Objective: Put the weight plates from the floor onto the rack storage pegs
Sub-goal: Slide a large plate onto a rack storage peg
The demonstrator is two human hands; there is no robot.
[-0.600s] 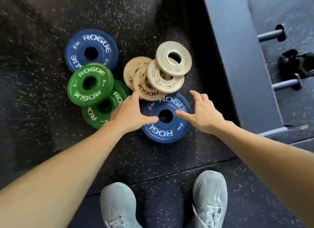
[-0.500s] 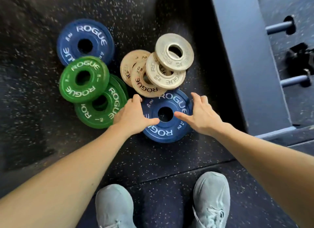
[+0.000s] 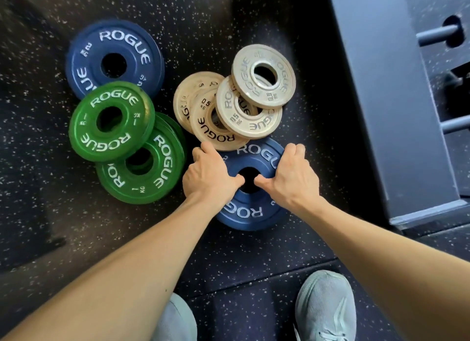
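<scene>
Blue, the near weight plate (image 3: 250, 213) lies flat on the speckled rubber floor (image 3: 45, 213), just before the grey shoes (image 3: 325, 305). Left hand (image 3: 207, 175) and right hand (image 3: 288, 178) both grasp it, fingers (image 3: 206, 147) curled over its far rim, thumbs at the centre hole. Four cream plates (image 3: 263, 75) overlap just beyond, one resting on its edge. Two green plates (image 3: 112, 120) and another blue plate (image 3: 114, 58) lie to the left. Rack pegs (image 3: 432, 35) jut out at the right.
</scene>
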